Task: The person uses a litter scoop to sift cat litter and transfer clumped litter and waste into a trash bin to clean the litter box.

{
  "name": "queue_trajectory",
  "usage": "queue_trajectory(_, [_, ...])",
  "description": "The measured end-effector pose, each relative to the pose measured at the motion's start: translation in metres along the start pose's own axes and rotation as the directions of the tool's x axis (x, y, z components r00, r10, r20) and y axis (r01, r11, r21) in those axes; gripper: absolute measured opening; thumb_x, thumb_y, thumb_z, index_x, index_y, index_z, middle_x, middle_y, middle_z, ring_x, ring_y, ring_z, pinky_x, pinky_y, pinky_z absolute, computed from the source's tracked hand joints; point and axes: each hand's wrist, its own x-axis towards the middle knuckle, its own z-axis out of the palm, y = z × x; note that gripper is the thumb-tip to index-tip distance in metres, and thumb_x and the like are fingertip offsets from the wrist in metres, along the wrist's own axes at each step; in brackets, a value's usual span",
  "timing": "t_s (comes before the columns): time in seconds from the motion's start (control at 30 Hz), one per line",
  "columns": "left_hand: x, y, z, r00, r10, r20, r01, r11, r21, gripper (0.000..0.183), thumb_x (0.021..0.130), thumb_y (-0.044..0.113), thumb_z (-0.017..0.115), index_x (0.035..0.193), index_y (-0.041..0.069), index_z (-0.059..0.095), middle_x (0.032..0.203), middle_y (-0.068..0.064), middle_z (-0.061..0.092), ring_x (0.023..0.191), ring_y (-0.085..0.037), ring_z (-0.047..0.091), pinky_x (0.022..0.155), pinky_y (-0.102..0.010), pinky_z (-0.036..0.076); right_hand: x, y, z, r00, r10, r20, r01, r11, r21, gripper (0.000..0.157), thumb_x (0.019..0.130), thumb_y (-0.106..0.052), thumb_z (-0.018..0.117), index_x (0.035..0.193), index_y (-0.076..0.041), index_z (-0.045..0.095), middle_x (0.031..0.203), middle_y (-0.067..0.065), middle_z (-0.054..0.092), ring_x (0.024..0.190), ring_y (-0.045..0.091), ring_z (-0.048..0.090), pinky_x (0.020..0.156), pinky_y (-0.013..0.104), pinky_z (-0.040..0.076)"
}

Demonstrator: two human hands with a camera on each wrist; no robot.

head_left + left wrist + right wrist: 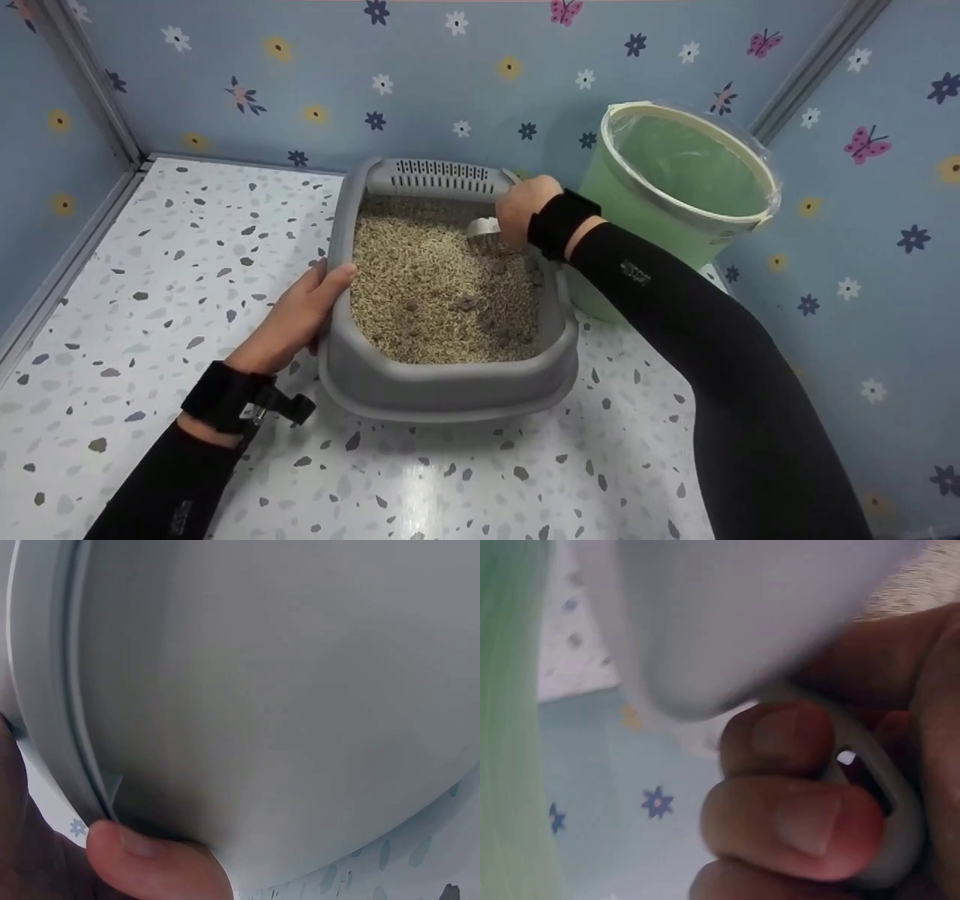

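A grey litter box point(450, 390) full of tan pellet litter point(420, 270) stands on the speckled surface. My left hand point(300, 307) holds its left side, thumb over the rim; the left wrist view shows a fingertip point(157, 862) against the grey wall. Over the back right of the litter, my right hand point(525, 210) grips a pale litter scoop point(484, 226). In the right wrist view its fingers point(802, 810) curl round the slotted handle point(904, 840), beside the box's corner point(705, 637). Dark clumps point(466, 303) dot the litter, which is browner on the right.
A tall green bin point(626, 214) with a clear liner over its cream rim stands close to the box's right side, near my right forearm. Blue flowered panels point(420, 97) enclose the back and both sides. White speckled surface point(150, 300) extends left and in front of the box.
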Motion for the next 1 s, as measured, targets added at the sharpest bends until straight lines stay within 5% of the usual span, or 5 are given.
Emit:
queue_trajectory(0.13, [0.0, 0.0, -0.002, 1.0, -0.006, 0.002, 0.006, 1.0, 0.009, 0.08, 0.108, 0.077, 0.05, 0.147, 0.007, 0.049, 0.076, -0.002, 0.053, 0.049, -0.014, 0.046, 0.04, -0.032, 0.043, -0.017, -0.002, -0.022, 0.994, -0.025, 0.11, 0.016, 0.997, 0.081, 0.036, 0.101, -0.009, 0.047, 0.068, -0.018, 0.035, 0.065, -0.002, 0.026, 0.059, 0.016, 0.023, 0.058, 0.039, 0.029])
queue_trajectory(0.43, [-0.001, -0.002, -0.001, 1.0, -0.007, -0.01, 0.007, 1.0, -0.007, 0.076, 0.109, 0.075, 0.051, 0.137, 0.005, 0.05, 0.072, -0.002, 0.053, 0.046, -0.012, 0.044, 0.039, -0.03, 0.041, -0.034, -0.014, -0.049, 0.961, -0.044, 0.272, 0.031, 0.998, 0.055, 0.036, 0.105, -0.011, 0.041, 0.07, -0.02, 0.037, 0.07, -0.003, 0.022, 0.062, 0.015, 0.017, 0.061, 0.038, 0.03])
queue_trajectory(0.77, [0.0, -0.001, 0.001, 1.0, -0.003, 0.0, 0.003, 1.0, -0.023, 0.073, 0.11, 0.073, 0.051, 0.134, 0.004, 0.049, 0.073, -0.001, 0.052, 0.047, -0.012, 0.043, 0.039, -0.03, 0.041, -0.053, -0.024, -0.063, 0.933, -0.085, 0.35, 0.068, 0.996, 0.059, 0.032, 0.101, -0.005, 0.04, 0.072, -0.019, 0.034, 0.075, -0.001, 0.025, 0.063, 0.014, 0.02, 0.06, 0.033, 0.026])
queue_trajectory(1.0, [-0.002, 0.001, 0.001, 1.0, -0.011, 0.0, 0.011, 1.0, -0.019, 0.076, 0.108, 0.077, 0.051, 0.137, 0.007, 0.049, 0.075, -0.001, 0.052, 0.05, -0.012, 0.044, 0.041, -0.029, 0.042, -0.054, -0.028, -0.069, 0.955, -0.048, 0.293, 0.052, 0.999, -0.004, 0.04, 0.11, -0.013, 0.041, 0.071, -0.019, 0.034, 0.07, -0.003, 0.023, 0.062, 0.013, 0.018, 0.06, 0.035, 0.028])
